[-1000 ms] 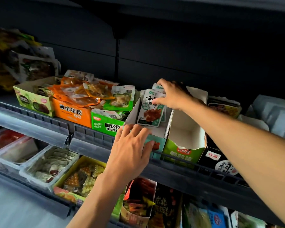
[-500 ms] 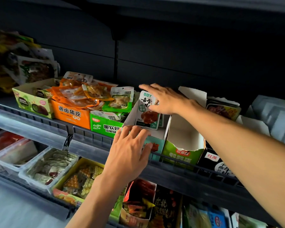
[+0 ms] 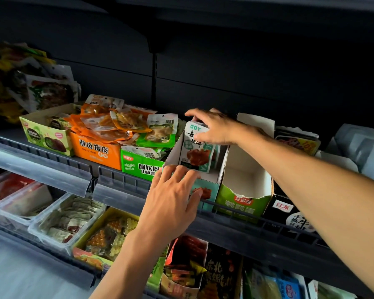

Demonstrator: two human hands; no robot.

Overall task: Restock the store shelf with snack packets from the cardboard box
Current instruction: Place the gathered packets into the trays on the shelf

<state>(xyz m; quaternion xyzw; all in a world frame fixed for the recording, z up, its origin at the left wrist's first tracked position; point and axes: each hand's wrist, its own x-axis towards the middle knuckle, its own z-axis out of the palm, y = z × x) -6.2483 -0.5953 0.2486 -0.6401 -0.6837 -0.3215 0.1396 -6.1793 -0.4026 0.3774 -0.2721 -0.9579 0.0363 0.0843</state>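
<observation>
White-and-teal snack packets (image 3: 195, 153) stand upright in a teal display box (image 3: 209, 190) on the dark shelf (image 3: 246, 225). My right hand (image 3: 214, 127) rests on the packets' tops, fingers spread over them, thumb against the front one. My left hand (image 3: 171, 201) lies flat against the box's front wall, fingertips on its upper edge, holding nothing else. No cardboard supply box is in view.
An empty green box (image 3: 244, 199) stands right of the teal one, a black box (image 3: 287, 212) further right. Left are green (image 3: 138, 167), orange (image 3: 95, 151) and pale green (image 3: 45, 137) boxes heaped with packets. Trays (image 3: 58, 225) and snack bags (image 3: 181, 266) fill the lower shelf.
My right hand has shifted left and opened over the packet tops, pressing the packets upright in the box. My left hand stays on the box front.
</observation>
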